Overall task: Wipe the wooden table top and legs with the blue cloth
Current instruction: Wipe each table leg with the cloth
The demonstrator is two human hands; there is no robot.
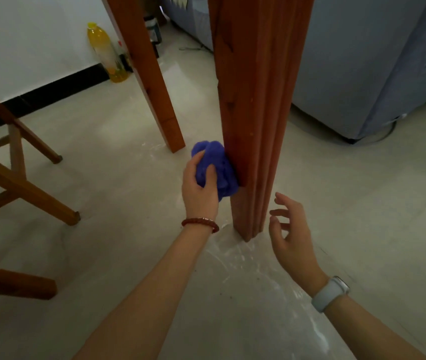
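A reddish-brown wooden table leg (256, 105) with grooved faces stands on the pale floor in the middle of the view. My left hand (199, 185) grips a bunched blue cloth (219, 167) and presses it against the leg's left face, low down. My right hand (291, 235) hovers to the right of the leg's foot, fingers spread, holding nothing and not touching the wood. A second table leg (152, 81) stands further back on the left. The table top is out of view.
Wooden chair legs (25, 183) cross at the left. A yellow bottle (106, 54) and a dark bottle (153, 32) stand by the white wall. A grey covered appliance (362, 74) fills the right. White smears mark the floor (232, 255) around the leg.
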